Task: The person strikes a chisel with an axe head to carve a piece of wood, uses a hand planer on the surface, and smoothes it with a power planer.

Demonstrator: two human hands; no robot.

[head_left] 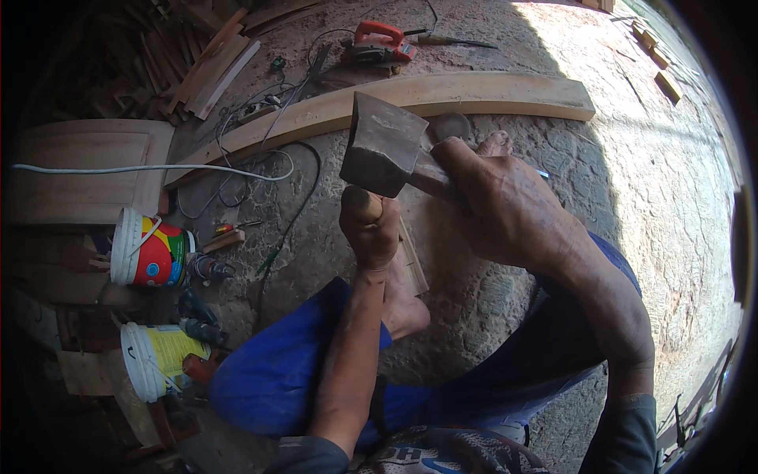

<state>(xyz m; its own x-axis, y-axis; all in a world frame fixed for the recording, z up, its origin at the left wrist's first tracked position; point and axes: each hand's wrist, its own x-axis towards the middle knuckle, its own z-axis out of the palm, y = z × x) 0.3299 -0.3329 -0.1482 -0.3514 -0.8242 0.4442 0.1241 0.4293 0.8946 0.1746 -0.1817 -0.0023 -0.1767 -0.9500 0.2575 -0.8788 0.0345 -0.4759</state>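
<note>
Mallet (pixel 384 146), block-headed and dark; carried aloft, its short handle wrapped by the right hand (pixel 513 212), apparently for full control of the head. Handled tool (pixel 363 204), wooden butt uppermost, clenched in the left hand (pixel 373 241) just below the mallet head; fist seems set low to leave the butt exposed. Working end: hidden.

Wood piece (pixel 412 265), narrow, on the floor (pixel 474 316) beneath the left hand; bare foot (pixel 407 314) at its left edge, perhaps to steady it; whether pressing on top or merely beside, cannot tell.

Beam (pixel 489 93), long, laid across the floor; red power tool (pixel 379 43) beyond its far edge, seemingly parked out of the way.

Containers, two: white bucket with multicoloured label (pixel 162 253); white bucket with yellow label (pixel 154 359), nearer the wearer. Both left of the knee, presumably within reach; contents not visible.
</note>
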